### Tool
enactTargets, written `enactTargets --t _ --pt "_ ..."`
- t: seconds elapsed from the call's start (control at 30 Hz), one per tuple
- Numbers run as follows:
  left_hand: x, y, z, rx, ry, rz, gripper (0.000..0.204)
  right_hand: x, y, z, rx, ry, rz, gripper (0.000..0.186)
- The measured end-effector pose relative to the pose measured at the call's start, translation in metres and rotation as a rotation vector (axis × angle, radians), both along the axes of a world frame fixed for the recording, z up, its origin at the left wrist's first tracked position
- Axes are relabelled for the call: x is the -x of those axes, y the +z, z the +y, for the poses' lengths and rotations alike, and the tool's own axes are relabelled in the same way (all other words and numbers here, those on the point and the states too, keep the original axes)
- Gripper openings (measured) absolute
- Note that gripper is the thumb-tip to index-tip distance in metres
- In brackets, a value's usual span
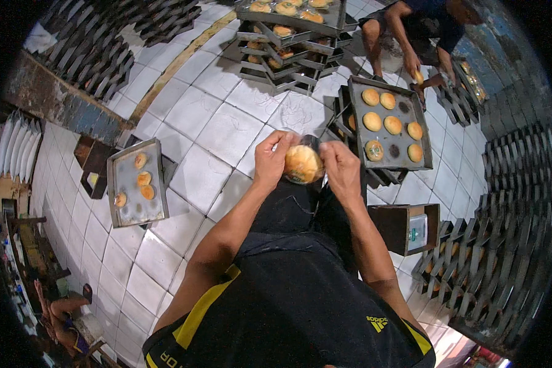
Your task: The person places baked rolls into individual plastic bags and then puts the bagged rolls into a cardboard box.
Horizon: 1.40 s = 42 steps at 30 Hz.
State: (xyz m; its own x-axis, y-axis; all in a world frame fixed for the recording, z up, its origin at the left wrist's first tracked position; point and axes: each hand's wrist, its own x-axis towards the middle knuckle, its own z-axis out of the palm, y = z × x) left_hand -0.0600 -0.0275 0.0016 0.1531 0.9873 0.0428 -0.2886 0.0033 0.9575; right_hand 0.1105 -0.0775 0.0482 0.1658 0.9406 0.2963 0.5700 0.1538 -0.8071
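- Both grips are clamped on one thing: the left hand (272, 157) and the right hand (341, 168) pinch a single round golden bun (302, 164) between them, held at chest height above the white tiled floor (214, 129).
- The bun is smooth-domed, browned on top, and appears to sit in a clear glossy wrapper; a dark edge shows at its underside.
- Left of the hands, one grey baking tray (127, 205) lies on the floor with four small buns on it.
- Right of the hands, a second tray (361, 132) carries seven buns, with two dark round marks among them.
- At top centre, a stack of trays (288, 46) holds more buns; their number cannot be told.
- Below the right-hand tray stands one open dark box (405, 227) with a pale packet inside.
- At top right, another person (429, 24) crouches, one hand holding a bun.
- Dark empty trays are piled at top left and down the right side.
- A further person's limbs show at bottom left.
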Motion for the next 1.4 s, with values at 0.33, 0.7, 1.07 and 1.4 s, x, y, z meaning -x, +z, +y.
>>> enactTargets --t 0.33,0.7,1.07,1.4 --pt "0.02 0.005 0.006 -0.269 0.272 0.321 0.025 -0.031 0.013 0.015 0.384 0.077 0.563 0.039" --pt "0.004 -0.026 -0.009 0.002 -0.241 0.02 0.021 0.004 -0.051 -0.072 0.332 -0.111 0.955 0.046" --pt "-0.044 -0.02 -0.013 -0.715 -0.23 0.848 0.032 -0.182 -0.074 -0.06 0.179 -0.546 -0.45 0.067" --pt "-0.062 -0.014 -0.01 -0.825 -0.27 1.094 0.024 -0.116 -0.125 -0.104 0.123 -0.412 0.046 0.042"
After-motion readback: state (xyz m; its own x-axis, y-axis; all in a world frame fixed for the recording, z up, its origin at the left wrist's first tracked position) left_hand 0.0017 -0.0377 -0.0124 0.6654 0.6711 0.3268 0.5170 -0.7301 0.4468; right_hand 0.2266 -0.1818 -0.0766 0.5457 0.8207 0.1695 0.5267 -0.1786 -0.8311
